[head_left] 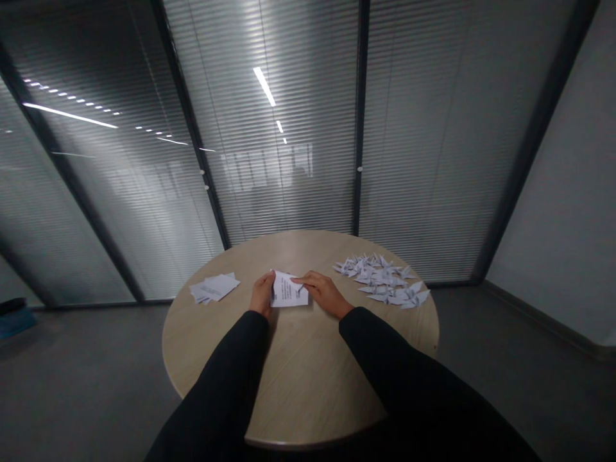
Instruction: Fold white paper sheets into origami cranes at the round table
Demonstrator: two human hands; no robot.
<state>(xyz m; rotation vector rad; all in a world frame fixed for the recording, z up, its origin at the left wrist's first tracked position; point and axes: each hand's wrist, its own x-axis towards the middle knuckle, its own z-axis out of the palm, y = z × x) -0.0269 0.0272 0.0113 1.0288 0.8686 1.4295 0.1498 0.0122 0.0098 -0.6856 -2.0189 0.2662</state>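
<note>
A sheet of printed paper (285, 294) is held over the middle of the round table, its upper right corner folded down in a slant. My left hand (262, 295) grips the sheet's left edge, with the thumb on top. On the right side, my right hand (323, 290) has its fingers closed on the folded corner, the fingertips lying on the flap. Part of the sheet's right edge is hidden by those fingers. Folded paper cranes (385, 280) lie in several rows to the right of my right hand. Loose printed sheets (214, 287) lie in an untidy pile to the left.
The round wooden table (308, 385) stands close to a glass partition with blinds (293, 192). A plain wall (568, 212) rises at the right. On the floor at the far left sits a blue object with a dark top (17, 319).
</note>
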